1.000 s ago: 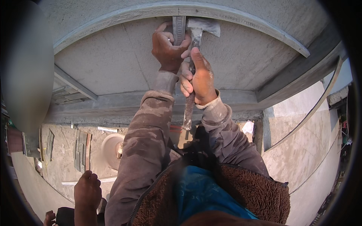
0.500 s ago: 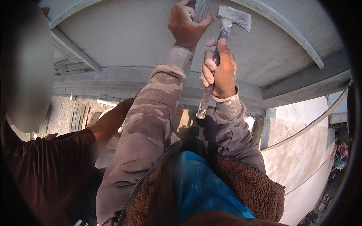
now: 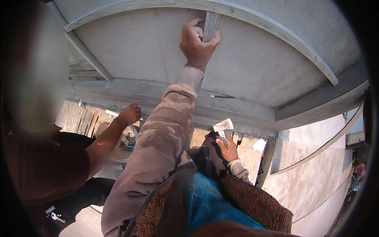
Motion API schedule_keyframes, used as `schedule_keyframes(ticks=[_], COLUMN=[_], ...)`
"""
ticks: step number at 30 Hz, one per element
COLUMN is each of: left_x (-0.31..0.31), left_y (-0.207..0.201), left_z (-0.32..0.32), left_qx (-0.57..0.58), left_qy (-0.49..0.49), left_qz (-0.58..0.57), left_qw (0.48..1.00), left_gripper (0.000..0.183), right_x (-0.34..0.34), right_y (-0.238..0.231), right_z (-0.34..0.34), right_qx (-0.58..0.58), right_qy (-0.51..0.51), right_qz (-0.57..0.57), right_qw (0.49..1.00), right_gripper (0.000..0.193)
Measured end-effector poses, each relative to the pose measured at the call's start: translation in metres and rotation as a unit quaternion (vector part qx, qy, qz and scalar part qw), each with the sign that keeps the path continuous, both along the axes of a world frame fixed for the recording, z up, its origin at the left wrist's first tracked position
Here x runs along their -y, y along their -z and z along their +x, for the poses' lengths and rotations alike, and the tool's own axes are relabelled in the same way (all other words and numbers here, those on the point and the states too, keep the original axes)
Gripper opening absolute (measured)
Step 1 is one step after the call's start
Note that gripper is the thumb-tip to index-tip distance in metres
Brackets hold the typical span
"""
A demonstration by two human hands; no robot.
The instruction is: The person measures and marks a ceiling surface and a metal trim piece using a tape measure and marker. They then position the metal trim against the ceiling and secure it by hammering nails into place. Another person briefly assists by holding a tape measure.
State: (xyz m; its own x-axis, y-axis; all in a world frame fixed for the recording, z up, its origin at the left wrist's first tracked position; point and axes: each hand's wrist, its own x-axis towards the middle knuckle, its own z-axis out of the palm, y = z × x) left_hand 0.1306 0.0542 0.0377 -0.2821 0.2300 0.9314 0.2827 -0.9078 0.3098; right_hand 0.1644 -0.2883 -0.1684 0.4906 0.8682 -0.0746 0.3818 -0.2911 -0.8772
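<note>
My left hand [image 3: 198, 45] reaches up and is closed around a grey metal channel [image 3: 211, 25] lying against the concrete slab. The channel's far end meets a curved metal strip [image 3: 252, 18]. A tiny pale spot shows by the left fingers; what it is I cannot make out. Lower down, near my waist, my right hand [image 3: 227, 150] is closed on a hatchet [image 3: 224, 125] smeared with whitish dust. Its head points up and away from me, and most of the handle is hidden. On the ledge between my hands rests a thin black pen-like stick [image 3: 222, 96] with a white tip.
On my left a co-worker in a dark shirt stretches out a forearm [image 3: 106, 147], the hand near the ledge [image 3: 241, 108]. Another metal strip [image 3: 89, 55] crosses the slab at left. A pale wall [image 3: 312, 154] and a curved cable [image 3: 316, 152] are at right.
My right hand has dropped with the hatchet from beside the left hand to near my waist. The left keeps its grip on the channel. The co-worker's hand has come into view.
</note>
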Motion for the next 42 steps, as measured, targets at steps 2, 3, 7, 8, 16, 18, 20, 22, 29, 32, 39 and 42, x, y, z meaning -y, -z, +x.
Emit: schedule_keyframes(ticks=[2, 3, 7, 8, 16, 18, 20, 22, 29, 32, 39, 42], left_x=[0.003, 0.006, 0.005, 0.002, -0.010, -0.009, -0.005, -0.003, -0.006, -0.003, -0.006, -0.006], left_y=[0.000, 0.003, 0.009, 0.009, 0.012, 0.013, 0.016, 0.017, 0.016, 0.016, 0.017, 0.018], left_z=[0.002, 0.002, -0.003, -0.006, -0.009, -0.007, -0.007, -0.008, -0.007, -0.006, -0.009, -0.013], left_qx=[0.000, -0.002, -0.019, -0.019, -0.001, -0.003, -0.024, -0.030, -0.022, -0.027, -0.043, -0.050], left_qy=[0.040, 0.062, 0.045, 0.041, 0.029, 0.035, 0.042, 0.050, 0.067, 0.065, 0.057, 0.070], left_qz=[-0.044, -0.068, -0.097, -0.092, -0.030, -0.032, -0.078, -0.097, -0.074, -0.082, -0.072, -0.096], left_qw=[0.998, 0.996, 0.994, 0.995, 0.999, 0.999, 0.996, 0.994, 0.995, 0.994, 0.995, 0.992], left_gripper=[0.052, 0.054, 0.057, 0.057, 0.059, 0.059, 0.063, 0.065, 0.064, 0.063, 0.062, 0.058], right_x=[0.010, 0.013, 0.011, 0.006, -0.003, 0.000, 0.000, 0.000, -0.003, 0.000, -0.001, -0.004], right_y=[0.023, 0.028, 0.047, 0.051, 0.055, 0.060, 0.066, 0.067, 0.058, 0.062, 0.068, 0.058], right_z=[-0.003, -0.005, -0.004, -0.006, -0.010, -0.007, -0.005, -0.005, -0.009, -0.008, -0.010, -0.015], right_qx=[0.019, 0.017, 0.063, 0.089, 0.040, 0.048, 0.056, 0.056, 0.015, 0.010, 0.014, -0.018], right_qy=[0.000, -0.011, -0.040, -0.041, -0.045, -0.040, -0.031, -0.025, -0.018, -0.013, -0.007, -0.012], right_qz=[-0.029, -0.073, -0.155, -0.151, -0.107, -0.115, -0.113, -0.117, -0.104, -0.107, -0.122, -0.132], right_qw=[0.999, 0.997, 0.985, 0.984, 0.992, 0.991, 0.991, 0.991, 0.994, 0.994, 0.992, 0.991], right_gripper=[0.043, 0.044, 0.046, 0.046, 0.049, 0.049, 0.049, 0.049, 0.048, 0.048, 0.052, 0.054])
